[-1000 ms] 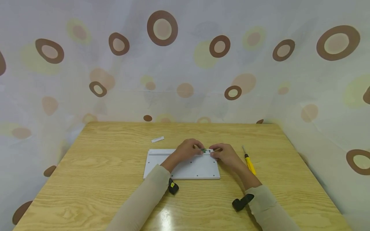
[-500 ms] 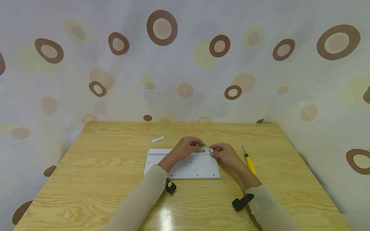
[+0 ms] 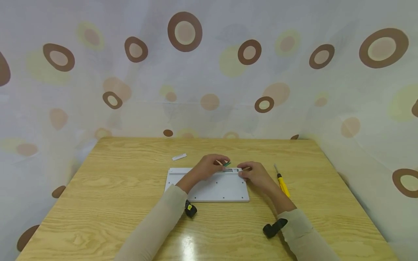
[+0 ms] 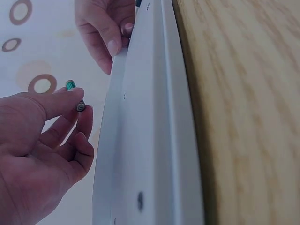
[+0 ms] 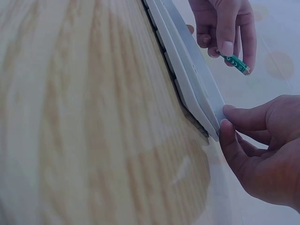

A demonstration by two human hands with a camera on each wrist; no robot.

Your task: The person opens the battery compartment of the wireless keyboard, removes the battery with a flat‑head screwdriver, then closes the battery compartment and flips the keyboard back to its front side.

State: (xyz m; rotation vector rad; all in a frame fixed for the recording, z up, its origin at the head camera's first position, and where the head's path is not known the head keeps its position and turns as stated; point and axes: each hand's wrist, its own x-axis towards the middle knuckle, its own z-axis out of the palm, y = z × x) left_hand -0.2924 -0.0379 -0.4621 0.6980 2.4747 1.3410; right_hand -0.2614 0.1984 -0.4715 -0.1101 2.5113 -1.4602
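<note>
A white keyboard (image 3: 212,190) lies face down on the wooden table, with a battery compartment (image 3: 231,170) uncovered along its far edge near the right corner. My left hand (image 3: 207,167) pinches a small green battery (image 5: 238,64) between thumb and fingers, just above that far edge. In the left wrist view, the battery's metal end (image 4: 80,107) shows below the thumb. My right hand (image 3: 258,175) grips the keyboard's far right corner, thumb and finger on its edge in the right wrist view. The compartment's inside is too small to make out.
A narrow white cover strip (image 3: 179,157) lies on the table (image 3: 107,203) behind the keyboard. To the right of my right hand is a yellow-handled screwdriver (image 3: 283,185). A patterned cloth (image 3: 209,72) hangs behind the table and at both sides.
The left hand has lifted the green battery up from the compartment, moving slightly left and away from it. The right hand stays at the keyboard's corner.
</note>
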